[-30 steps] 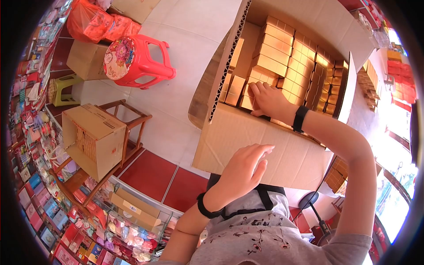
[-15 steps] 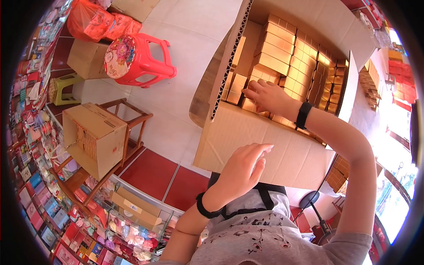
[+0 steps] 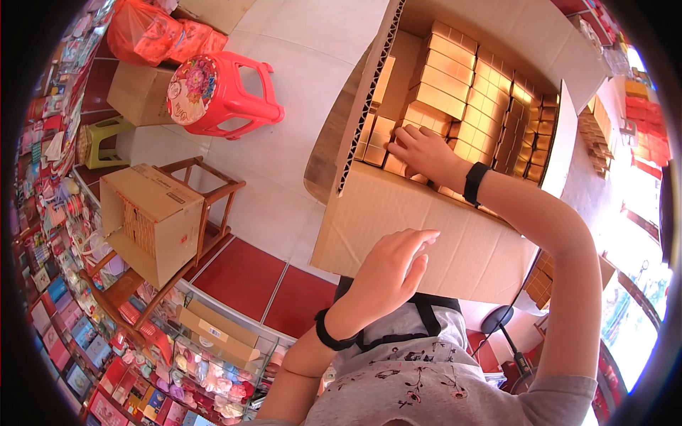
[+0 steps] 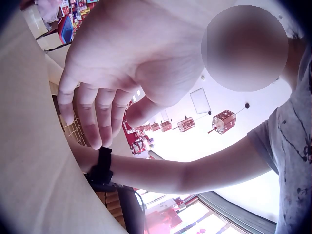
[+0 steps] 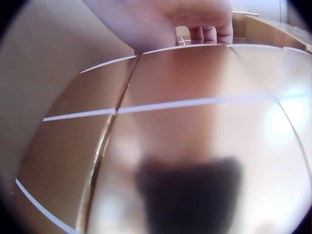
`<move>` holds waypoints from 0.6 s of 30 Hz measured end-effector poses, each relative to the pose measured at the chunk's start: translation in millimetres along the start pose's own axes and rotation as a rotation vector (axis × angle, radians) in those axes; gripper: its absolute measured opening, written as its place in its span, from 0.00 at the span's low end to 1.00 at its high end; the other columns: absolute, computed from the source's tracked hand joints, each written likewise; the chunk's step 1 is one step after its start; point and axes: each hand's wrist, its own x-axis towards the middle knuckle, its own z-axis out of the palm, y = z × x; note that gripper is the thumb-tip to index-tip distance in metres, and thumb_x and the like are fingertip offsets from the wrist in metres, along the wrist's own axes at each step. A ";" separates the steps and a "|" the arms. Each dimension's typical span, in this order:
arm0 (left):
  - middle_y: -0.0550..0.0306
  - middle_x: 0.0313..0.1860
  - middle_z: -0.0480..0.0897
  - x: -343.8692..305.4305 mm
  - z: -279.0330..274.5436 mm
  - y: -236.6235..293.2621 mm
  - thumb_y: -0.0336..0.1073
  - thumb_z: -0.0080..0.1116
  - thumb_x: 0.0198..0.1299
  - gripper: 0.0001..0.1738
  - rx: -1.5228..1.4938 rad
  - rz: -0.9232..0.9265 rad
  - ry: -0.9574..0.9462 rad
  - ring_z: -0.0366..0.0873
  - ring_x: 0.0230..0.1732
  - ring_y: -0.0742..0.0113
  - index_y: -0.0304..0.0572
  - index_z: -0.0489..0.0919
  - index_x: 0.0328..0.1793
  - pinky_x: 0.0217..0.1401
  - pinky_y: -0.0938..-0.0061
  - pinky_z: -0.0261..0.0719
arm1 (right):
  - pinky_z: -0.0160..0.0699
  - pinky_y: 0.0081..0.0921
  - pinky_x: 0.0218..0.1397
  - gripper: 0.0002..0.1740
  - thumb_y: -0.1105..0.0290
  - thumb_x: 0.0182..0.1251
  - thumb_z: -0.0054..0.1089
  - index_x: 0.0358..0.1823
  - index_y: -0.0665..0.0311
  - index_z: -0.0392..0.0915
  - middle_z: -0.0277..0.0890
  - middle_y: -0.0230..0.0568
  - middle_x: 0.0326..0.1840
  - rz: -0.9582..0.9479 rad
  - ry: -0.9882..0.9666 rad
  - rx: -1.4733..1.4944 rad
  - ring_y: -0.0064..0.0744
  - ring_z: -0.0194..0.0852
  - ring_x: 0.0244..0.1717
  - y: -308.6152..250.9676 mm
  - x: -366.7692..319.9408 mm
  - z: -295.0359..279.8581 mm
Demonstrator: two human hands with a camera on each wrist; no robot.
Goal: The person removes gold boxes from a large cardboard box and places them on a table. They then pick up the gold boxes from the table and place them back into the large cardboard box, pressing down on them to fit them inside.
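A large carton (image 3: 426, 231) holds rows of shiny gold boxes (image 3: 442, 69). My right hand (image 3: 430, 156) lies over the gold boxes near the carton's close left corner, with its fingers bent downward. In the right wrist view my thumb and fingers of the right hand (image 5: 195, 17) reach down, spread apart, behind the gold boxes (image 5: 170, 126); their tips are hidden, so a grip cannot be made out. My left hand (image 3: 387, 273) is held above the near flap with relaxed fingers. It is empty in the left wrist view, where the left hand (image 4: 122, 58) hangs beside the flap (image 4: 29, 146).
A red stool (image 3: 238, 99) stands on the tiled floor at upper left. Below it a smaller carton (image 3: 160, 220) rests on a wooden chair (image 3: 124, 291). Shelves of small goods (image 3: 78, 334) line the left side. A green stool (image 3: 106, 148) and red bags (image 3: 145, 35) are farther off.
My right hand has shifted slightly left, and its fingers have spread and drawn in again over the boxes. More divided gold faces show left of it. My left hand has barely moved.
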 end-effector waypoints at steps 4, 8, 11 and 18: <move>0.50 0.42 0.78 0.4 0.2 -0.1 0.23 0.49 0.56 0.18 0.002 -0.001 -0.005 0.76 0.43 0.58 0.36 0.72 0.55 0.51 0.68 0.73 | 0.71 0.27 0.46 0.32 0.55 0.39 0.72 0.46 0.55 0.67 0.63 0.35 0.44 0.008 -0.050 0.025 0.34 0.63 0.49 0.5 -1.6 -0.8; 0.50 0.42 0.78 -0.6 -2.5 -0.3 0.23 0.50 0.55 0.18 0.011 -0.004 -0.004 0.76 0.44 0.58 0.36 0.72 0.55 0.51 0.68 0.73 | 0.70 0.30 0.52 0.32 0.60 0.42 0.70 0.50 0.56 0.66 0.63 0.36 0.49 0.040 -0.173 0.126 0.36 0.63 0.52 1.4 -2.7 -7.4; 0.50 0.42 0.78 -1.5 -5.0 -0.8 0.23 0.50 0.55 0.18 0.002 0.002 0.004 0.75 0.44 0.58 0.36 0.72 0.54 0.52 0.68 0.72 | 0.68 0.31 0.55 0.32 0.61 0.43 0.70 0.51 0.55 0.66 0.63 0.36 0.52 -0.010 -0.108 0.086 0.37 0.63 0.53 3.1 -1.6 -9.8; 0.50 0.42 0.78 -0.9 -4.0 -2.0 0.23 0.50 0.55 0.18 0.005 -0.003 -0.005 0.75 0.44 0.57 0.36 0.72 0.55 0.52 0.67 0.72 | 0.64 0.32 0.60 0.31 0.64 0.43 0.69 0.52 0.50 0.68 0.62 0.35 0.59 -0.044 -0.111 0.146 0.37 0.60 0.58 8.9 -2.3 -11.7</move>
